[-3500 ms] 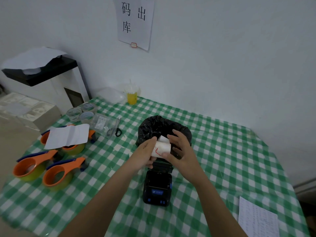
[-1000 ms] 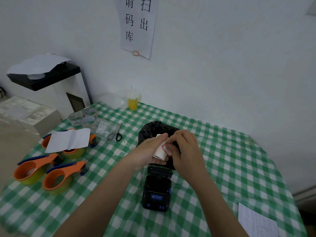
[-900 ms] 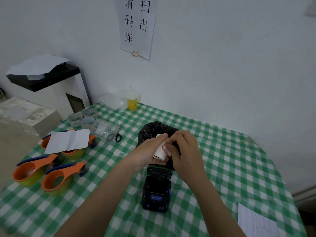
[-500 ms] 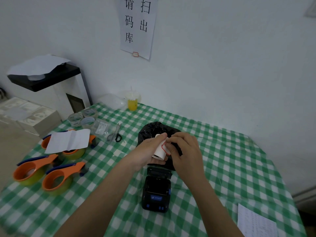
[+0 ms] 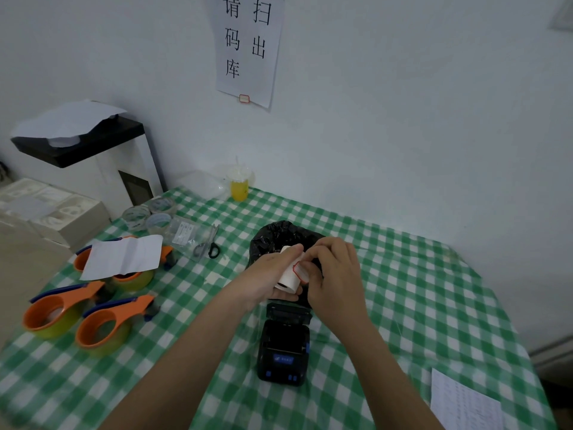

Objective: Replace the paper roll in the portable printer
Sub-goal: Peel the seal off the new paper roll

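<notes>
Paper roll [image 5: 288, 276] held above the open portable printer [image 5: 283, 347], in front of the black bag [image 5: 273, 237]. Left hand [image 5: 266, 276] curls round the roll; right hand [image 5: 333, 274] fingertips pinch its red-edged sticker [image 5: 300, 270]. Step looks like peeling the seal; next, free the paper end and drop the roll into the bay. Wall sign [image 5: 248, 48] reads 请扫码出库.

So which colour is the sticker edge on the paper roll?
Red, on the white paper roll; head view.
</notes>
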`<act>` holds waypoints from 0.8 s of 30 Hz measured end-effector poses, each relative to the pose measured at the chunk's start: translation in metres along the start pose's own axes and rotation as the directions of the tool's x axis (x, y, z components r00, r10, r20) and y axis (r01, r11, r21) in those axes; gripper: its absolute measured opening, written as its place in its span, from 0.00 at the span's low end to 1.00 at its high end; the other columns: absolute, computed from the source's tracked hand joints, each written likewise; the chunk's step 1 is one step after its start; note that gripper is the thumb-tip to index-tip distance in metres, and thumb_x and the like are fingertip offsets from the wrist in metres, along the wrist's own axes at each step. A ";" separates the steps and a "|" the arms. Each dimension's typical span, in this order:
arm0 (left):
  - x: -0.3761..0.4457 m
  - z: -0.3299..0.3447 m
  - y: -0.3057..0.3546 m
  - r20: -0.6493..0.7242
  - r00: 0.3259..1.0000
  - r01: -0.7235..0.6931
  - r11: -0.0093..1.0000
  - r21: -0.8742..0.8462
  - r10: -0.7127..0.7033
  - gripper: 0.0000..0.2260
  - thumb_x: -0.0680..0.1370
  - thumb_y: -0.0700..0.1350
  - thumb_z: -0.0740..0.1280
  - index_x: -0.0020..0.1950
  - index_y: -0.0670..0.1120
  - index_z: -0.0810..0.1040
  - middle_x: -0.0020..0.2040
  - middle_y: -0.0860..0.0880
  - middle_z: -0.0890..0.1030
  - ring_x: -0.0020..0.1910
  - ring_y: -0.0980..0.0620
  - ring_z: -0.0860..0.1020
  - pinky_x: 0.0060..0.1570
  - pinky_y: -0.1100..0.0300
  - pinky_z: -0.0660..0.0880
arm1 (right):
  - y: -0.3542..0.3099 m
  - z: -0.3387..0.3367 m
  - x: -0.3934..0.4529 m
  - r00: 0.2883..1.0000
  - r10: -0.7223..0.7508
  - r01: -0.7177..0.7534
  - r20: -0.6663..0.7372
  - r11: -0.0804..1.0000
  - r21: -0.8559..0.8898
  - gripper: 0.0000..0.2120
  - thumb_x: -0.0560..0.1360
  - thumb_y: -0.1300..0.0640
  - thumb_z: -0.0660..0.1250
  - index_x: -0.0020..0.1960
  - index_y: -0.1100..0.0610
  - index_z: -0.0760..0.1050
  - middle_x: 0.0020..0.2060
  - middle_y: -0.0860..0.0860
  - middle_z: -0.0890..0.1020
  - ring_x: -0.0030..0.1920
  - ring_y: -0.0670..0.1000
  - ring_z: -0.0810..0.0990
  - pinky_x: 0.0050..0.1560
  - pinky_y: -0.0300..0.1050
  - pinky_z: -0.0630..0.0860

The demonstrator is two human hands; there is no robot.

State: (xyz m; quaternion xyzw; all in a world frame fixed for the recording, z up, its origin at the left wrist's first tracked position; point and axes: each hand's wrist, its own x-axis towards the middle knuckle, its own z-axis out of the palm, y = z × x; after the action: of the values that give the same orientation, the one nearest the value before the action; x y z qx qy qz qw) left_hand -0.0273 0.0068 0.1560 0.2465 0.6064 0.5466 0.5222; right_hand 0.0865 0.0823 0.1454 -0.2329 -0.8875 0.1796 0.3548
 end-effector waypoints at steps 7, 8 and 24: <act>0.003 0.002 -0.001 -0.026 0.998 0.048 0.998 -0.048 -0.049 0.17 0.75 0.58 0.61 0.46 0.45 0.78 0.38 0.47 0.80 0.36 0.52 0.80 0.38 0.59 0.79 | 0.004 0.003 -0.004 0.994 -0.063 0.062 -0.089 0.998 -0.009 0.11 0.74 0.54 0.59 0.43 0.58 0.77 0.45 0.53 0.78 0.48 0.48 0.71 0.50 0.46 0.71; 0.003 0.002 -0.001 -0.025 0.998 0.050 0.998 -0.049 -0.051 0.17 0.75 0.58 0.61 0.46 0.45 0.78 0.37 0.47 0.80 0.36 0.52 0.80 0.37 0.59 0.79 | 0.005 0.004 -0.004 0.992 -0.081 0.080 -0.097 0.997 -0.012 0.10 0.74 0.55 0.60 0.43 0.58 0.77 0.45 0.53 0.78 0.48 0.48 0.71 0.50 0.46 0.70; 0.005 0.000 -0.001 -0.027 0.996 0.084 0.995 -0.051 -0.085 0.16 0.76 0.58 0.61 0.43 0.46 0.78 0.30 0.50 0.81 0.30 0.53 0.78 0.41 0.56 0.79 | 0.016 0.000 -0.008 0.988 -0.153 0.153 -0.026 0.988 0.034 0.04 0.73 0.63 0.62 0.44 0.59 0.76 0.46 0.53 0.77 0.48 0.49 0.72 0.52 0.33 0.66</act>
State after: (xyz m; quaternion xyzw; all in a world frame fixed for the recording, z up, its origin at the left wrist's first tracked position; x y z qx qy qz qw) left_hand -0.0287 0.0105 0.1530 0.1998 0.6100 0.5423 0.5420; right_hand 0.0964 0.0913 0.1332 -0.1598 -0.8951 0.1650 0.3822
